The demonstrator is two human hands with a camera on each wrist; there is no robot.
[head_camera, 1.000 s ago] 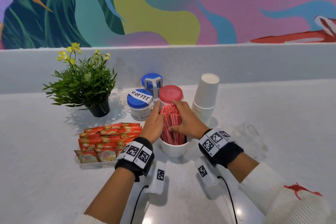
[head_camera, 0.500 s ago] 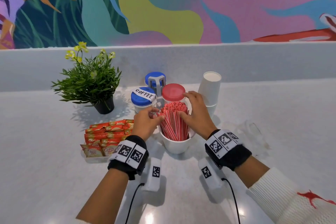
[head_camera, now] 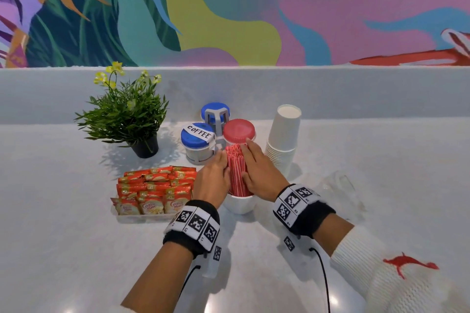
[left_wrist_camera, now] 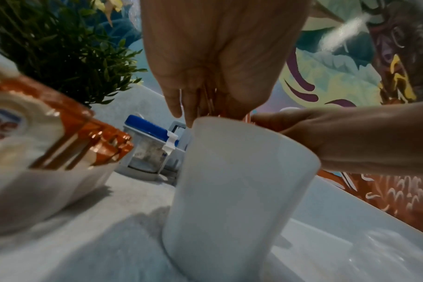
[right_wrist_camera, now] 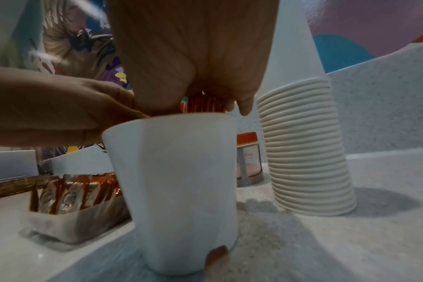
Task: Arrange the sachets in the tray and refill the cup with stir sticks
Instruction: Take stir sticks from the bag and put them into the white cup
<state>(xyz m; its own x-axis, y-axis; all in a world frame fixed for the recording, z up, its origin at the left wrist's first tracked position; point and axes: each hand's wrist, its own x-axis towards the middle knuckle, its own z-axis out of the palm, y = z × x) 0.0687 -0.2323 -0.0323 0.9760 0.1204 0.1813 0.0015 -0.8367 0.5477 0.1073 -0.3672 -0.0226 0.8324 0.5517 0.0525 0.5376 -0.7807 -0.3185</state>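
A white cup (head_camera: 240, 204) stands on the counter, packed with red stir sticks (head_camera: 237, 173). My left hand (head_camera: 213, 180) presses flat against the left side of the bundle. On the right side my right hand (head_camera: 256, 170) lies along the sticks, its fingertips reaching their tops. Between the two palms the sticks stand upright and tight. To the left, a clear tray (head_camera: 142, 217) holds several rows of orange creamer sachets (head_camera: 155, 188). The left wrist view shows the cup (left_wrist_camera: 234, 190) close up, and the right wrist view shows the cup (right_wrist_camera: 179, 190) with the sticks (right_wrist_camera: 203, 105) above its rim.
Right behind the cup are a blue-lidded COFFEE jar (head_camera: 197, 140), a red-lidded jar (head_camera: 239, 129) and another blue-lidded jar (head_camera: 215, 110). A stack of paper cups (head_camera: 282, 140) stands to the right, a potted plant (head_camera: 127, 114) at the back left. A clear plastic wrapper (head_camera: 340, 185) lies at the right.
Half a second ago the sticks fanned out with my hands apart at the rim. Both hands have moved in and squeezed them into a narrow upright bundle.
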